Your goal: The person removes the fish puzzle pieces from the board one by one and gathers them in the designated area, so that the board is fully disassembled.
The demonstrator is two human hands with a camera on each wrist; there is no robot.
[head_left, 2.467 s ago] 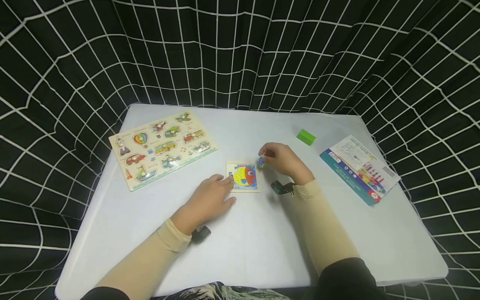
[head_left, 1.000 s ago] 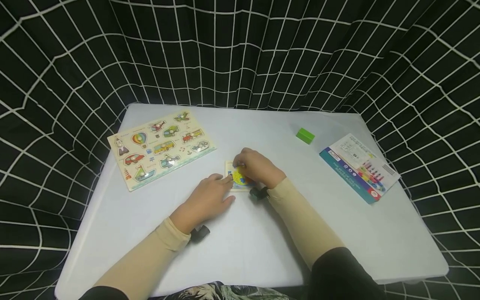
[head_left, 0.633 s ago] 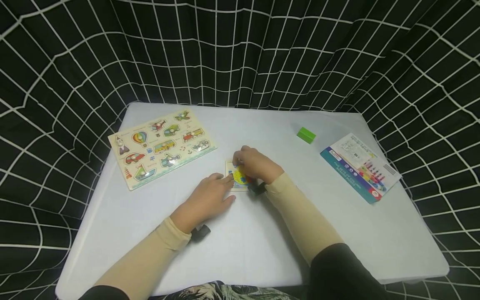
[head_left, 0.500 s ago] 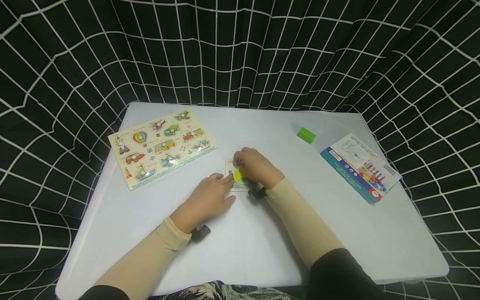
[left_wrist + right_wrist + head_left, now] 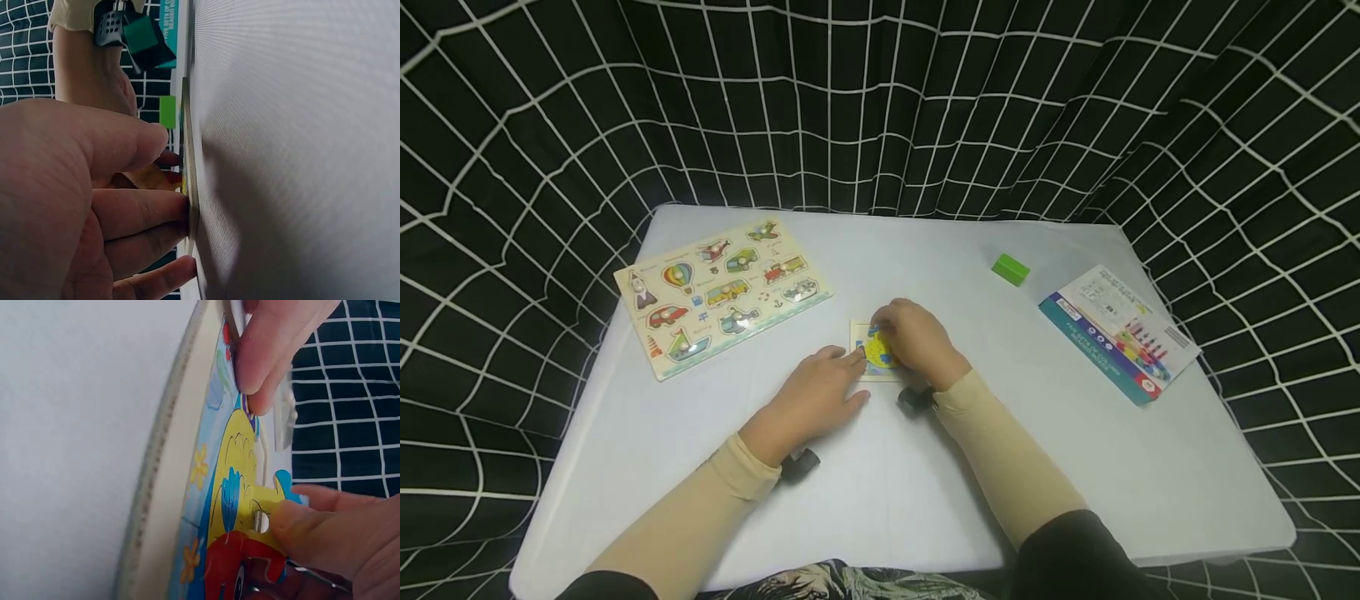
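A small wooden fish puzzle [image 5: 876, 373] lies flat on the table, its yellow, red and blue fish partly covered by my right hand [image 5: 919, 340]. In the right wrist view, that hand pinches a yellow and blue puzzle piece [image 5: 270, 496] between thumb and fingers. The piece stands raised and tilted at the fish's far edge. My left hand [image 5: 808, 396] reaches in from the left with fairly straight fingers. Its fingertips rest on the puzzle's left side, near the fish's tail, while the thumb stays apart from the board.
A large vehicle puzzle board [image 5: 724, 296] lies at the back left. Towards the back right sits a green block [image 5: 1011, 269], and a box with printed crayons [image 5: 1120, 335] is at the right. A black gridded curtain [image 5: 865, 100] surrounds the white table [image 5: 880, 492].
My right hand has moved left, from beside the puzzle to over it, carrying the piece. Lately it has only shifted slightly there. My left hand has stayed in place.
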